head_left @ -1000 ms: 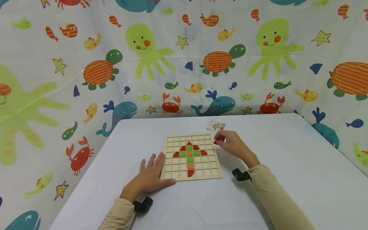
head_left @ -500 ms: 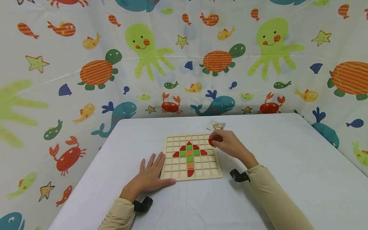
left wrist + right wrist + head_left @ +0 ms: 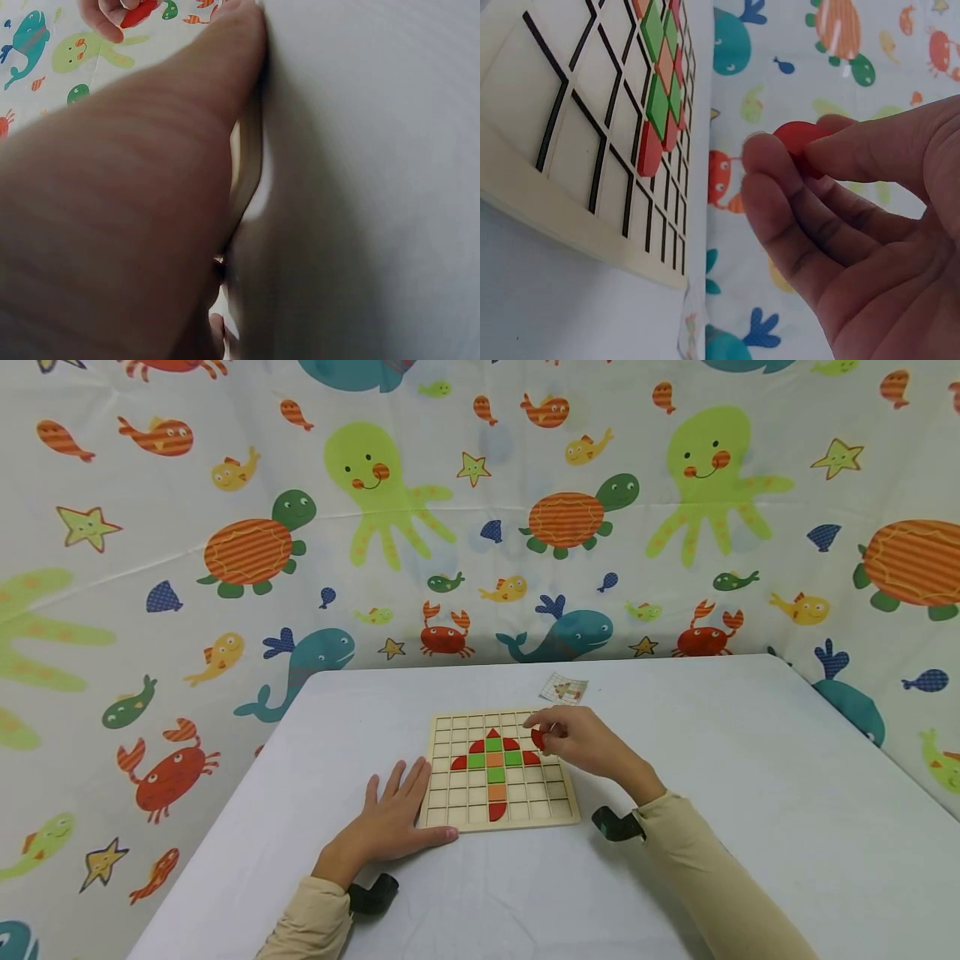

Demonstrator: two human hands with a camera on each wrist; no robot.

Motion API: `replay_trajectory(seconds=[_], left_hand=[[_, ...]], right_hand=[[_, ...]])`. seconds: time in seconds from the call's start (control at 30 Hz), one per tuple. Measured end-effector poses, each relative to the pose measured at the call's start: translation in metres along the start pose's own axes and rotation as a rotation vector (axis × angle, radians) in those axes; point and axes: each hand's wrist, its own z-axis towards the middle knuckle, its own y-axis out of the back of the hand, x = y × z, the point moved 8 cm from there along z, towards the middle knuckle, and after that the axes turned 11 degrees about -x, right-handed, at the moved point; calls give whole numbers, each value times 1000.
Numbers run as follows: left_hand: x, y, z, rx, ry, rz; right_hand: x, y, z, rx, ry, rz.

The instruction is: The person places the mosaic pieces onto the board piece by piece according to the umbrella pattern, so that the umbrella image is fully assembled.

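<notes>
My right hand (image 3: 585, 742) pinches a red quarter-round tile (image 3: 799, 141) between thumb and fingers, over the upper right part of the wooden grid board (image 3: 543, 789). My left hand (image 3: 393, 818) lies with fingers spread at the board's lower left corner, its thumb along the front edge. Set in the grid is a figure of red curved tiles, green squares such as the green tile (image 3: 496, 774), orange squares such as the orange tile (image 3: 497, 792), and a red triangle (image 3: 492, 733) on top. In the left wrist view the left hand (image 3: 127, 172) hides most of the board.
A small pattern card (image 3: 564, 688) lies on the white table (image 3: 690, 727) behind the board. A curtain (image 3: 435, 468) printed with sea animals hangs behind and left of the table. Each wrist wears a black camera mount, such as the right mount (image 3: 617, 824).
My right hand has moved left from beside the board to above its upper right squares, carrying the red tile. My left hand stays at the corner.
</notes>
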Motion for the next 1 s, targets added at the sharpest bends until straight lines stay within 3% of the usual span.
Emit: replay_trajectory(seconds=[0.13,0.53,1.0], left_hand=[[0,0,0,-2,-1,2],[-1,1,0,-4,3,1],[-3,1,-2,-4,0,2]], right_hand=[[6,-6,-1,48,27,-3],[19,-20,-4,59,78,30],[39,-55,-13,140,141,85]])
